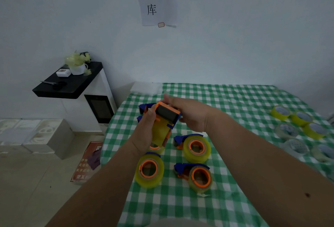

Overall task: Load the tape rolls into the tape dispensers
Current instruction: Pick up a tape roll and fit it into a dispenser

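Above the table I hold a blue and orange tape dispenser [167, 113] with a yellow tape roll [159, 133] in it. My left hand [145, 132] grips the roll and the dispenser's body from the left. My right hand [189, 113] holds the dispenser's orange cutter end from the right. Three loaded dispensers lie on the green checked cloth below: one at front left [149, 170], one in the middle [196, 148], one at front right [199, 177]. Another blue dispenser [144, 107] shows behind my left hand, mostly hidden.
Several loose tape rolls, yellow [301, 118] and clear [287, 130], lie at the table's right side. The round table [226, 96] stands against the wall. A black-topped white cabinet [72, 85] with scissors and a cup is at the left, boxes [36, 136] on the floor beside it.
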